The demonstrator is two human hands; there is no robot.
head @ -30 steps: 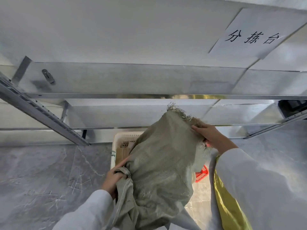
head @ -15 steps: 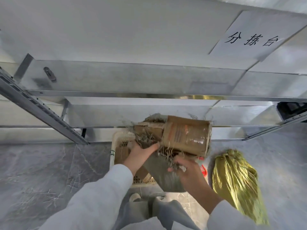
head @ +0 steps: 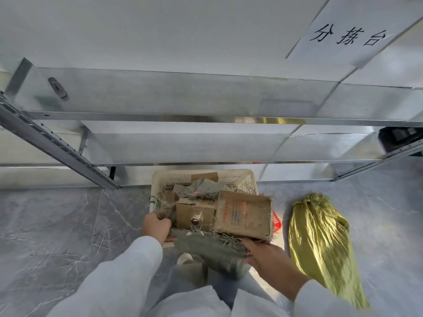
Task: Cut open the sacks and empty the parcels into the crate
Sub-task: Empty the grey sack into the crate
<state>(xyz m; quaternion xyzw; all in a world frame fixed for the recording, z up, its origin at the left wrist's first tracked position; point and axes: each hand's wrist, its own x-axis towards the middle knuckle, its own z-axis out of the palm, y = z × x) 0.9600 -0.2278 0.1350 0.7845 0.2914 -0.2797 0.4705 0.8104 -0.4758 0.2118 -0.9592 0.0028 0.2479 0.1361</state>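
Observation:
A cream plastic crate [head: 160,179] stands on the floor below me, filled with brown cardboard parcels. A large flat parcel [head: 243,215] lies tilted at its right side and a smaller box [head: 194,213] sits beside it. A grey-green woven sack [head: 212,250] with frayed edges hangs over the crate's near edge. My left hand [head: 156,226] grips the sack's frayed left edge. My right hand [head: 266,257] holds the sack's right side, just under the large parcel.
A tied yellow-green sack [head: 320,245] lies on the grey floor to the right. A red basket [head: 275,221] peeks out behind the large parcel. Metal shelving [head: 206,97] with a paper sign [head: 348,35] rises ahead. My shoe [head: 184,258] shows under the sack.
The sack was upended over the crate, then lowered; the parcels slid out of it and now lie in the crate. Both hands came down to the crate's near edge.

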